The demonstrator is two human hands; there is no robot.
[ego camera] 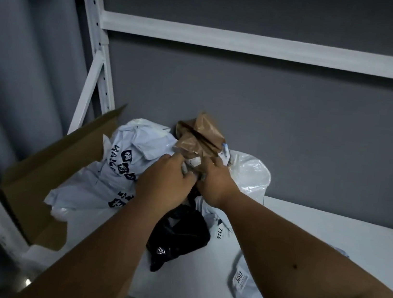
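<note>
Head view only. I saw both hands meeting at the back of the white shelf (334,241), over a heap of mail bags. The left hand (164,182) had its fingers curled in, gripping the crumpled lower end of the brown bag (201,134). The right hand (215,184) pinched that same end from the other side, and the knuckles of the two hands were almost touching. A small pale scrap sat between them; I could not tell if it belonged to the bag.

The brown bag stood on top of the heap, tilted, close to the grey wall (271,109). Left of it lay a pale bag with black print (135,145), resting partly against an open cardboard box (42,177). A black bag (178,232) lay under my wrists. A clear white bag (250,174) was just right of the brown one. A labelled parcel (244,287) lay near the shelf's front edge, under the right forearm. A white rack beam (255,44) ran across above.
</note>
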